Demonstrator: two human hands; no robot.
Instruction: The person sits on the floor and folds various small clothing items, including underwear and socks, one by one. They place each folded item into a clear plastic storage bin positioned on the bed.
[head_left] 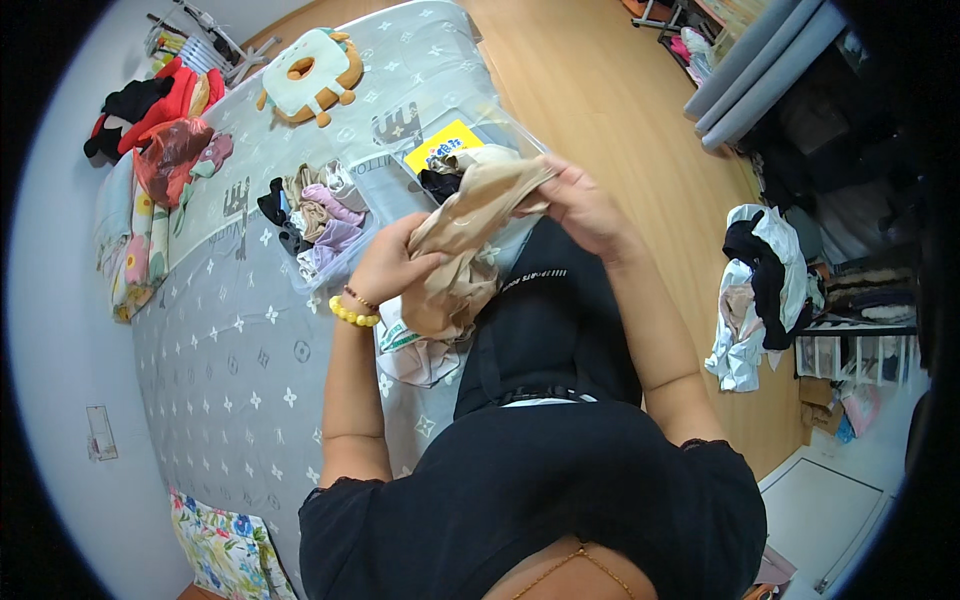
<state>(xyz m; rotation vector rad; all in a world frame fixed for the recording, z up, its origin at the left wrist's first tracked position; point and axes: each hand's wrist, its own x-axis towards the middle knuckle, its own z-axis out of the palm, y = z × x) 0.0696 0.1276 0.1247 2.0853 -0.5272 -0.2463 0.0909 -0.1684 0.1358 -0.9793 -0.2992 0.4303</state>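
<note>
A thin beige garment (480, 215), perhaps underwear, is stretched between my hands above my lap. My left hand (395, 255) grips its left edge, thumb on top. The upper right end is pinched in the fingers of my right hand (585, 205). Its lower part hangs in folds over a pale pink cloth (425, 362) on the bed. Just left of my left hand sits a clear plastic bin (345, 270) of rolled small clothes in lilac, beige, white and black. Beyond the garment, a larger clear box (525, 140) holds a yellow packet (443, 146) and dark and light cloth, partly hidden.
The grey patterned bed sheet (225, 375) spreads under the bins. A toast-shaped plush (312, 75) lies at the far end, with a red bag (172, 160) and folded blankets along the left wall. On the right, clothes (755, 290) are heaped beside a rack (860, 325).
</note>
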